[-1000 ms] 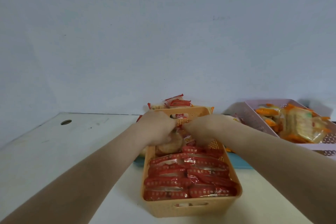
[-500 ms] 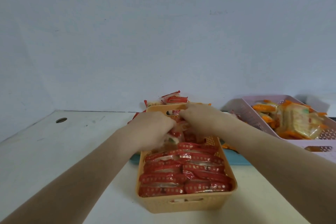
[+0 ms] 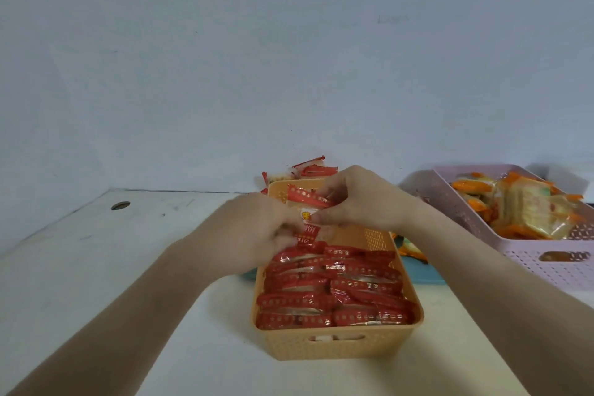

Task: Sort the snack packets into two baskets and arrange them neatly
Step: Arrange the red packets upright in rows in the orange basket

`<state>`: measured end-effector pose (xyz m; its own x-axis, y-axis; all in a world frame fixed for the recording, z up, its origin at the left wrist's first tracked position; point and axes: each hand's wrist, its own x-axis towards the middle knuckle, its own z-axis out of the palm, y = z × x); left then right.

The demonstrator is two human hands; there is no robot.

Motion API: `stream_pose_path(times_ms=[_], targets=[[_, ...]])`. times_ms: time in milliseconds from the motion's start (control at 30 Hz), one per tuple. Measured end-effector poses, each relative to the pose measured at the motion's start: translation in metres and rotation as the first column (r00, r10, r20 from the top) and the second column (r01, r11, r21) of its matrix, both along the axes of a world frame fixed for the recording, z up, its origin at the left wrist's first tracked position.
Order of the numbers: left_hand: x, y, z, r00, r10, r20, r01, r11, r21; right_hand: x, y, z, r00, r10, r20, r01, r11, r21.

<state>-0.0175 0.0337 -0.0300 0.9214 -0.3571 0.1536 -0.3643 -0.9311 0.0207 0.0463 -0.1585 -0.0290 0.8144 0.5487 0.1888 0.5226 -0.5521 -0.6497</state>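
Pinching one red snack packet [image 3: 308,199] between curled fingers of the left hand [image 3: 257,228] and right hand [image 3: 360,199], upright at the far end of the orange basket [image 3: 337,346], behind the packed rows [image 3: 331,289]. Probably feeling light, crinkly and slippery, with a brittle cracker inside; gripping the sealed end strips seeming safest. Showing red dotted ends and a clear middle.

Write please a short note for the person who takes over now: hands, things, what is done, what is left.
Hands: left hand and right hand both pinch one red packet over the far end of the orange basket.
Done: rows of red packets fill its near part; orange packets lie in the pink basket.
Left: place this packet; sort the loose packets behind the orange basket.
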Motion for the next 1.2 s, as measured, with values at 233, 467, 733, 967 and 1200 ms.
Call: stream_pose_path(times_ms=[233,467,733,967,1200], targets=[[0.011,-0.003,-0.01,0.997,-0.07,-0.029,0.067,0.992,-0.11,-0.009,0.006,0.0,0.99,0.131,-0.06,-0.142,0.957,-0.254],[0.024,-0.005,-0.017,0.989,-0.07,-0.129,0.077,0.996,0.05,-0.024,-0.014,0.007,0.984,0.107,-0.143,-0.175,0.721,-0.671],[0.027,-0.018,-0.028,0.964,-0.162,-0.211,0.189,0.975,0.118,-0.03,-0.011,-0.022,0.978,0.149,0.144,0.019,0.628,-0.778],[0.033,-0.008,-0.03,0.966,-0.17,-0.197,0.181,0.983,0.042,-0.034,-0.026,-0.021,0.98,0.111,0.166,0.025,0.754,-0.656],[0.029,-0.016,-0.037,0.982,-0.185,-0.03,0.183,0.982,-0.04,-0.036,-0.029,-0.035,0.973,0.057,0.223,0.038,0.916,-0.4]])
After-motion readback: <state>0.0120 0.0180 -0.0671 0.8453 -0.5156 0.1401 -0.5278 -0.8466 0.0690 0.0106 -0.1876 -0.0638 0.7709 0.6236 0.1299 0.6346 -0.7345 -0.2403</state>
